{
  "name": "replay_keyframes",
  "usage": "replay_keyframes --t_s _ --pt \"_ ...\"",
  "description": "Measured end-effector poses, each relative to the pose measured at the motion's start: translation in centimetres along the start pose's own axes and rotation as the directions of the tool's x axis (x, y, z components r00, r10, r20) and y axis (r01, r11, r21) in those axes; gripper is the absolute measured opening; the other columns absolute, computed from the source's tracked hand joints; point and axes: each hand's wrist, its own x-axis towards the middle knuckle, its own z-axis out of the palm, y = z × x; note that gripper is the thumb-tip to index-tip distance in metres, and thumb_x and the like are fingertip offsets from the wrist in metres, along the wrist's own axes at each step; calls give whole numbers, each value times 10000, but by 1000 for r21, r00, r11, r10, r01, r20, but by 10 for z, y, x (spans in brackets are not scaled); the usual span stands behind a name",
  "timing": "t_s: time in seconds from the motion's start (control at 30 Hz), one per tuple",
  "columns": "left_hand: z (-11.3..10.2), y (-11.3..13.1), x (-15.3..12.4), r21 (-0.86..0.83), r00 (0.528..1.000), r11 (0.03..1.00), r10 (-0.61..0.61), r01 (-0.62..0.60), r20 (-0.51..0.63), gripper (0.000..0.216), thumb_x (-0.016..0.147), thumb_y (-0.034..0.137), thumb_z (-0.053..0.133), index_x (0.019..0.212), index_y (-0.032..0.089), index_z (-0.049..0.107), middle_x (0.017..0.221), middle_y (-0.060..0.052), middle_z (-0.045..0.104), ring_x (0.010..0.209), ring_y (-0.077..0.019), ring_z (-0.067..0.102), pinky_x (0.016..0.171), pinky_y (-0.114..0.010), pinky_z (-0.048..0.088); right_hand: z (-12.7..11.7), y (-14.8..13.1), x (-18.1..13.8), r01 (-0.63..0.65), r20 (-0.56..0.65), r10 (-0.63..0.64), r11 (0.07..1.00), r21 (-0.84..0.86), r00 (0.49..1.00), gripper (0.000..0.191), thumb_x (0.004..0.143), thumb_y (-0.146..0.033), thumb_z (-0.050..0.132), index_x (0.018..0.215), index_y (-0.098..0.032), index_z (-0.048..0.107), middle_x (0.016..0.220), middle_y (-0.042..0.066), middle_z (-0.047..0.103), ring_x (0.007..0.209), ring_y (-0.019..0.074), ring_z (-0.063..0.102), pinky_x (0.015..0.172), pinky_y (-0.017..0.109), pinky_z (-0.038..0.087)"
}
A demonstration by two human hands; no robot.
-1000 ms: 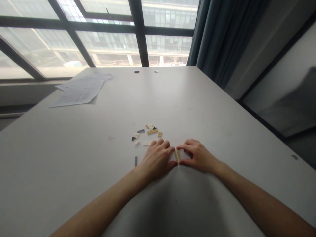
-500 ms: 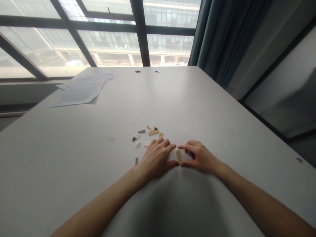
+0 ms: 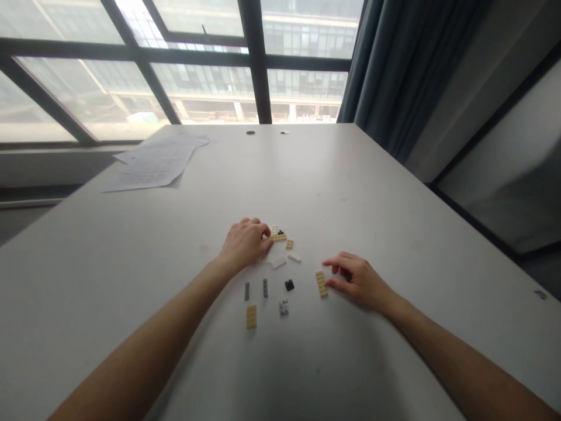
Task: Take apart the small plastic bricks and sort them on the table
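1. The long tan plate [image 3: 321, 283] lies flat on the white table [image 3: 394, 193], in front of the person and slightly to the right, with its long side running away from the camera.
2. The right hand [image 3: 357, 280] rests on the table just right of this plate. Its thumb tip touches the plate's near end, and its fingers curl loosely above the far end. The hand is not closed on the plate.
3. The left hand [image 3: 245, 242] lies farther out, knuckles up, with its fingertips bent down at the edge of a small cluster of bricks. They cover whatever is under them, so I cannot tell whether this hand pinches a piece.
4. Just beyond those fingertips sit a tan studded plate [image 3: 279, 237] with a dark bit on it and a small tan piece [image 3: 289, 244]. A white studded piece [image 3: 294, 256] and a flat white piece [image 3: 279, 262] lie a little nearer.
5. Between the hands, nearer the camera, lie a black brick [image 3: 289, 285], a small grey piece [image 3: 283, 307], two thin grey bars [image 3: 246, 291] side by side and a short tan plate [image 3: 251, 316], all apart from one another.
6. Printed sheets of paper [image 3: 153, 166] lie at the far left corner of the table, well apart from the bricks, below the window [image 3: 197, 82]. A dark curtain [image 3: 394, 70] hangs at the far right.
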Motion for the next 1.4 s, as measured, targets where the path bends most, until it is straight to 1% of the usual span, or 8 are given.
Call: replay_keyframes --t_s 0.23,0.37,0.5,0.73,0.87,1.07,1.27,1.4 --pt "-7 17 -12 -18 988 992 126 -128 -93 146 875 315 583 889 205 678 977 -62 658 940 -245 546 806 -368 401 0 0 0 -36 -66 43 993 115 997 261 822 -325 663 1052 -202 672 838 20 609 654 122 512 620 255 424" --pt "-21 53 -39 -62 897 914 377 -400 -231 117 909 278 557 910 185 628 957 -62 659 927 -227 528 820 -365 395 0 -15 0 -60 -158 134 912 407 978 339 809 -378 679 1089 -189 646 856 29 642 706 134 565 648 261 467" --pt "-29 78 -57 -115 814 829 495 -548 -304 160 939 290 506 892 172 605 848 -52 657 814 -202 523 762 -340 406 5 -36 -5 -64 -99 161 775 629 982 249 814 -363 683 987 -185 674 796 25 678 676 130 610 637 261 505" --pt "-27 83 -62 -536 882 712 273 -454 -384 52 878 211 602 900 181 638 773 -19 662 719 -138 589 667 -245 469 15 -45 -10 -99 -41 239 543 834 970 259 700 -286 796 881 -177 648 702 11 695 602 140 643 584 279 541" --pt "-28 83 -65 -579 836 627 238 -521 -494 43 862 160 610 880 185 639 757 -19 668 711 -135 591 679 -254 483 16 -47 -9 -124 30 214 443 888 976 250 746 -353 757 864 -169 637 711 25 701 586 137 640 553 277 538" --pt "-18 74 -69 -439 709 595 353 -674 -611 136 867 78 548 822 196 601 879 -43 692 794 -152 568 748 -295 476 15 -50 -11 -97 -63 282 521 848 957 245 699 -292 794 845 -162 647 652 11 689 574 132 640 570 262 533" --pt "-13 72 -71 -436 735 628 351 -644 -580 128 852 84 571 802 200 585 855 -32 685 796 -149 565 747 -296 470 15 -51 -11 -71 -136 316 564 823 939 251 666 -292 806 817 -173 646 622 -2 677 563 145 646 566 278 541" --pt "-18 77 -70 -483 758 612 331 -626 -562 60 849 144 618 880 196 616 821 -38 676 776 -147 582 735 -292 482 17 -52 -11 -109 -80 296 570 815 952 278 706 -356 778 865 -163 656 634 10 677 548 145 626 552 292 535"
